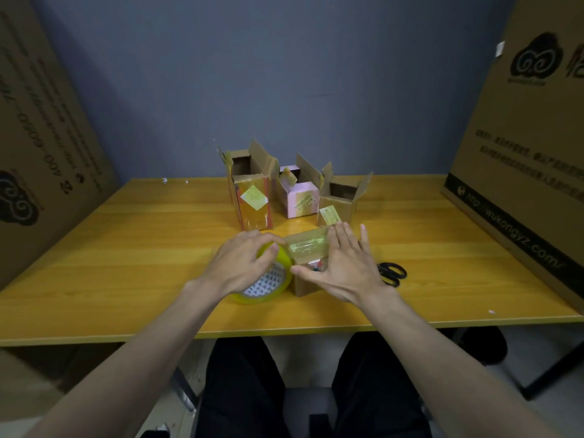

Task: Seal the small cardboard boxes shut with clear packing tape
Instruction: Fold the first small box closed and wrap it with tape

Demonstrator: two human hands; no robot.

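Head view: a yellow wooden table (126, 248) fills the middle of the frame, with a grey-blue wall behind it. Just below table centre lies a small brown cardboard box (308, 263), a strip of clear tape (308, 247) stretched across its top. The right hand (343, 267) lies flat and spread on the box's right side, fingers pointing to 12 o'clock and thumb reaching toward 9 o'clock across the front of the box; it presses, gripping nothing. At 9 o'clock of the box, touching it, stands a roll of clear yellowish packing tape (268, 279) with a white patterned core. The left hand (243, 263) curls over the roll's top and holds it.

At 3 o'clock of the box, partly hidden by the right wrist, lie black-handled scissors (392, 273). At 12 o'clock stand three more open small boxes: a tall brown taped carton (252, 200), a pink-and-white carton (300, 197) and a short brown carton (341, 200), flaps up.

Large printed cardboard sheets (521, 153) lean at the 3 and 9 o'clock edges of the table. Dark trousers (246, 390) show at 6 o'clock below the table.
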